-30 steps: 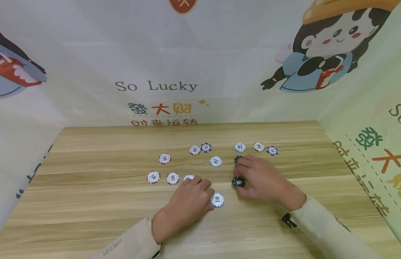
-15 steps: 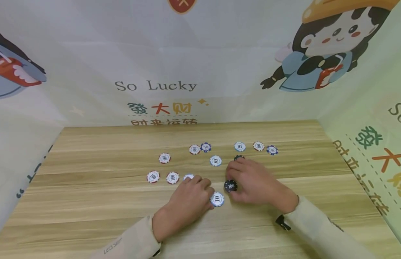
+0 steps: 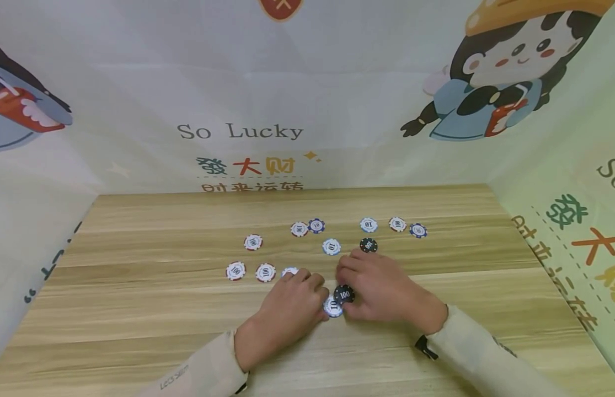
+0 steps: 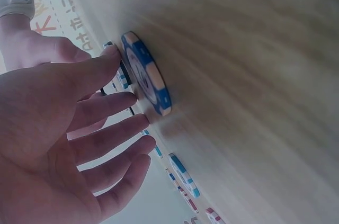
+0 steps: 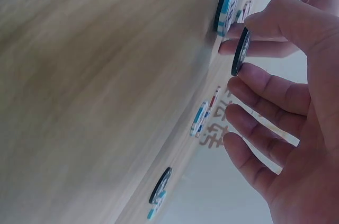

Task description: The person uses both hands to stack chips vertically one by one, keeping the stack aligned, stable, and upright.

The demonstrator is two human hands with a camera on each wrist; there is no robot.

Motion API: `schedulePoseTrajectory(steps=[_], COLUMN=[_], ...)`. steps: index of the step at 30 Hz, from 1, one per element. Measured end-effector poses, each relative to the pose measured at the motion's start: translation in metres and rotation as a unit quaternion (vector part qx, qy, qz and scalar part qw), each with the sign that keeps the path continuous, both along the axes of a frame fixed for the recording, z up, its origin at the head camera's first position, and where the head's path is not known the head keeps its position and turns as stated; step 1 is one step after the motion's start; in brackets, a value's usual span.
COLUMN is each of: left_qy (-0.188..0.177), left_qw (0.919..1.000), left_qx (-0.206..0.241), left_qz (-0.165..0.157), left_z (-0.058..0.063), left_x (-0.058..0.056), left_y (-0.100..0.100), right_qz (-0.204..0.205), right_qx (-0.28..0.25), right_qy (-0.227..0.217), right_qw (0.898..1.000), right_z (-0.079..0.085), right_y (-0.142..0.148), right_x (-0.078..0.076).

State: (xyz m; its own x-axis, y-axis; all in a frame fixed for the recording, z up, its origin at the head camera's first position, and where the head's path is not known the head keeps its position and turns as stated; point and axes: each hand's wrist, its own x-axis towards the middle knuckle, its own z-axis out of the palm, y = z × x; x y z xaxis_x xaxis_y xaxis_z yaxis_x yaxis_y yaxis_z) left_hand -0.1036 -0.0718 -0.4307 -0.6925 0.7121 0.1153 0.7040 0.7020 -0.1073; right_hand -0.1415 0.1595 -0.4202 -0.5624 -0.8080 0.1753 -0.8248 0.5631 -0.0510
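Note:
My right hand [image 3: 389,286] pinches a black poker chip [image 3: 344,294] marked 100 between thumb and fingertips. In the right wrist view that black chip [image 5: 241,52] stands tilted off the table. It overlaps a white-and-blue poker chip [image 3: 332,308] marked 10 in the head view. My left hand [image 3: 292,309] holds the left edge of this white-and-blue chip with thumb and forefinger, low at the table. The left wrist view shows its blue-and-white rim [image 4: 153,73] close to the fingertips. Part of another white-and-blue chip [image 3: 289,271] hides behind the left knuckles.
Red-rimmed chips [image 3: 265,272] lie left on the wooden table [image 3: 163,309]. Behind the hands lie another black chip [image 3: 369,245], light-blue chips [image 3: 331,246] and dark-blue chips [image 3: 418,230]. Printed cloth walls [image 3: 337,99] close off the back and sides.
My right hand has slid left and nearer with the black chip, which now overlaps the white-and-blue one. The other black chip has come into full view. My left hand stays put.

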Motion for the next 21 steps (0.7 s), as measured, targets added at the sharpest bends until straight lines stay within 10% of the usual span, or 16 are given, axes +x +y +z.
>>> schedulePoseTrajectory(steps=[21], left_qy=[0.000], left_qw=[0.9999], left_qx=[0.011], left_qz=[0.004], left_z=[-0.001], left_x=[0.001], left_y=[0.000], right_qz=[0.020], right_qx=[-0.001], right_qy=[0.006], right_qw=[1.000], right_z=[-0.009], right_y=[-0.014], right_x=[0.005])
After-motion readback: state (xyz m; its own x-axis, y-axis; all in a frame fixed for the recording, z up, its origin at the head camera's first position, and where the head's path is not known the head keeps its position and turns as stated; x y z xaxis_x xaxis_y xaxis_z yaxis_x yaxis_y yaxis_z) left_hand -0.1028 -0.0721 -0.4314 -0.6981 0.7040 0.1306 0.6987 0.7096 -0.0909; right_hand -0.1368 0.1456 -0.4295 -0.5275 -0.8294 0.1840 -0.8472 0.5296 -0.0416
